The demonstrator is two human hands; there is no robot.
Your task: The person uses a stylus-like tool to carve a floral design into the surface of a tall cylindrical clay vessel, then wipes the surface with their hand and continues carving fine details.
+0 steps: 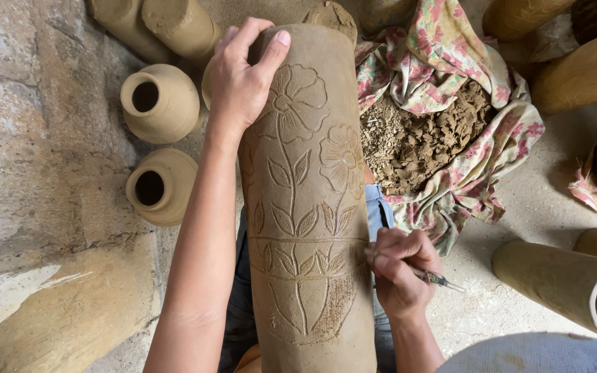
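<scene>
So here we've got the tall clay vase (pixel 309 207) lying across our lap, its far end pointing away from us. It's unfired, grey-brown, with flowers, stems and leaves carved down the side and a band line below the leaves.

Our left hand (pixel 243 76) is wrapped over the far end of the vase, fingers curled on top, thumb on the carved face, so that grip is holding the vase steady. Our right hand (pixel 402 266) sits at the near right side of the vase, clenched round a thin carving tool (pixel 437 278), with the working end against the clay by the lower leaf band. The back end of the tool pokes out right, away from the vase.

Right of the vase there's a flowery cloth (pixel 450 62) full of dry clay scraps (pixel 416 138). Left of the vase are two small round pots (pixel 160 145) on the floor (pixel 519 207), and more plain clay tubes (pixel 561 276) lie further off to the right.

What could go wrong, we reckon: the vase is round and only rests on our legs, so if the left grip slackens it could roll and the tool would scratch across the finished leaves. Pushing too hard could gouge the wall or dent it, the clay looks soft-ish. And the thumb pressing on the flower could smudge that carving.
</scene>
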